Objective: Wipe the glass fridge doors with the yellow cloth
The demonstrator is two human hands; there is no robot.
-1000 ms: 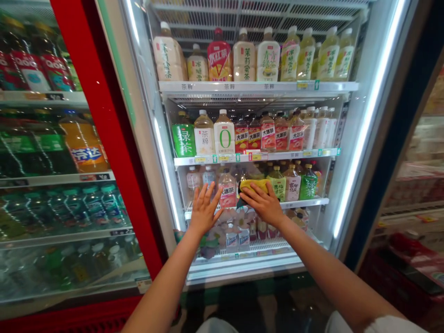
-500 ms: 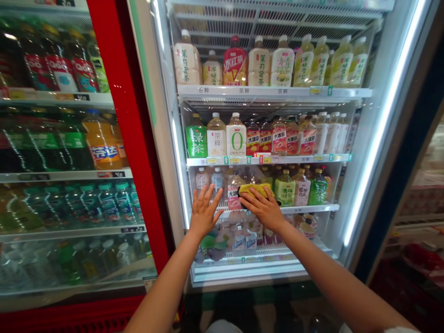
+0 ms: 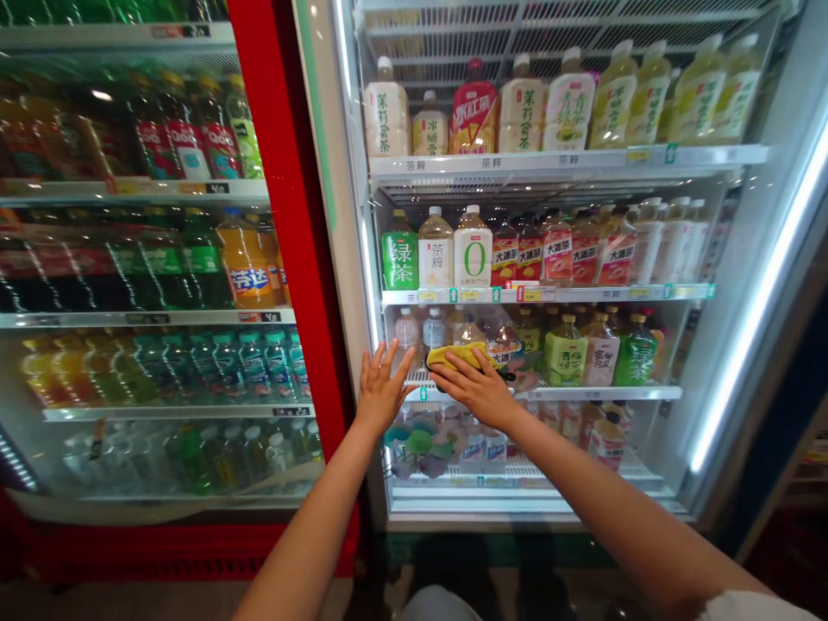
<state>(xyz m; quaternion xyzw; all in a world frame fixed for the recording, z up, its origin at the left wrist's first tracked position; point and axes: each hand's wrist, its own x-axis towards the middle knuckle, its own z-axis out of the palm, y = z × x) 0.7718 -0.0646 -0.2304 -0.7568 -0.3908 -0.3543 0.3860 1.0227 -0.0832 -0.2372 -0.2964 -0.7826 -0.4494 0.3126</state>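
Observation:
Under my right hand (image 3: pixel 475 392) is a folded yellow cloth (image 3: pixel 456 354) with a dark edge, pressed against the glass door (image 3: pixel 517 483) of a lit drinks fridge. The fingers lie over the cloth, and its underside is hidden. My left hand (image 3: pixel 383 392) rests with spread fingers near the door's left edge, holding nothing. Behind the glass, by the cloth, small bottles (image 3: pixel 434 328) stand on the third shelf. A leaf-and-fruit picture (image 3: pixel 423 444) shows on the lower door below my hands.
Tea bottles (image 3: pixel 517 112) fill the upper shelves of this fridge. A bright light strip (image 3: pixel 756 319) runs down its right side. On the left stands a second fridge with a red frame (image 3: pixel 291 216), holding soda bottles (image 3: pixel 246 263) and other drinks.
The view has shifted left, so the fridges appear further right. My right hand and the cloth have slid left across the glass, closer to my left hand.

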